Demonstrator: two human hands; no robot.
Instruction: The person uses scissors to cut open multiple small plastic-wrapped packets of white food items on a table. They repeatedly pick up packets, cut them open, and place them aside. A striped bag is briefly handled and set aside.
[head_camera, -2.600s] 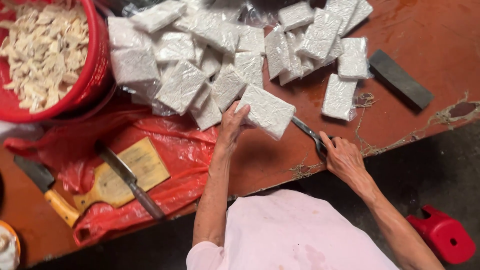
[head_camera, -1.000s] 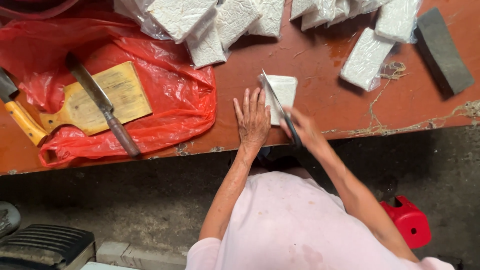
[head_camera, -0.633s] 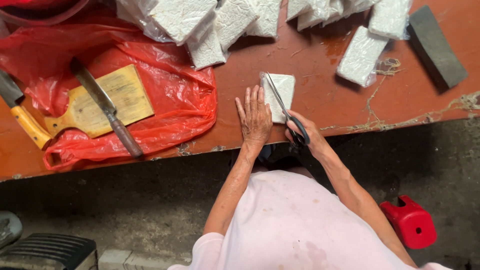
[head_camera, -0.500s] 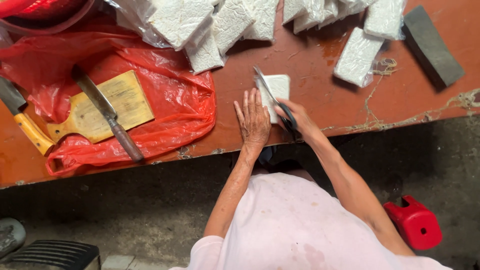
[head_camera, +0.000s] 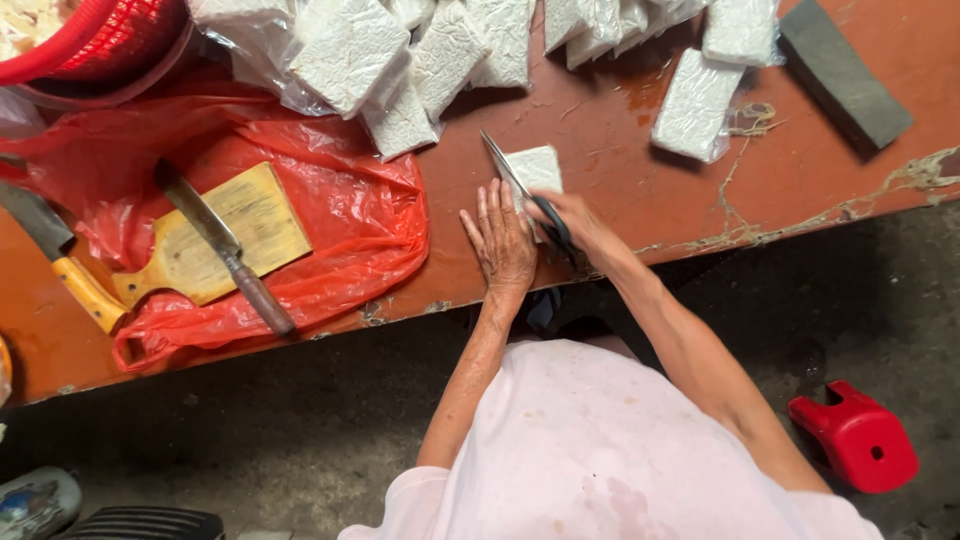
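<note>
Half white block (head_camera: 538, 166) under knife (head_camera: 522, 192), hands.

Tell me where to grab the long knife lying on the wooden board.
Take the knife by its brown round handle, which juts past the wooden board toward the table's near edge. Come from that side; the blade points away, up-left. The left hand is nearer.

Left hand (head_camera: 503, 243) is lying flat, fingers spread, just left of the white block (head_camera: 535, 170). Right hand (head_camera: 580, 225) is gripping a knife (head_camera: 520, 190) over that block, both forearms reaching forward, elbows bent.
</note>
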